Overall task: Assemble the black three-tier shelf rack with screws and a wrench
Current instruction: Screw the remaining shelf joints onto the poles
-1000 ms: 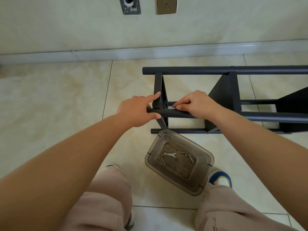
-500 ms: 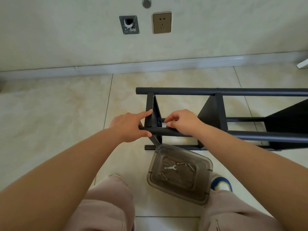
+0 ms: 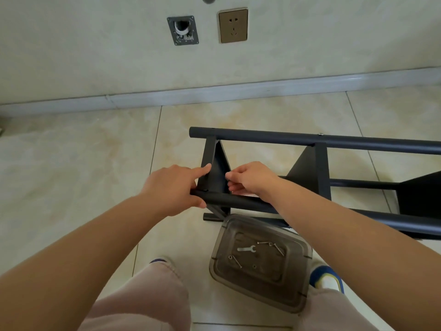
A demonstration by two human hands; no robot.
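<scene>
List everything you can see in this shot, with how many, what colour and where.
black metal three-tier shelf rack: one, black, lying on its side on the floor, centre to right
clear smoky plastic container: one, grey-tinted, on the floor in front of the rack
small flat silver wrench: one, silver, inside the container
long silver screws: about three, silver, inside the container
brass-coloured wall socket: one, on the wall, top centre
grey metal wall plate: one, left of the socket
cream floor tiles: beige
left hand: grips the rack's near tube
right hand: fingers curled at the end shelf
</scene>
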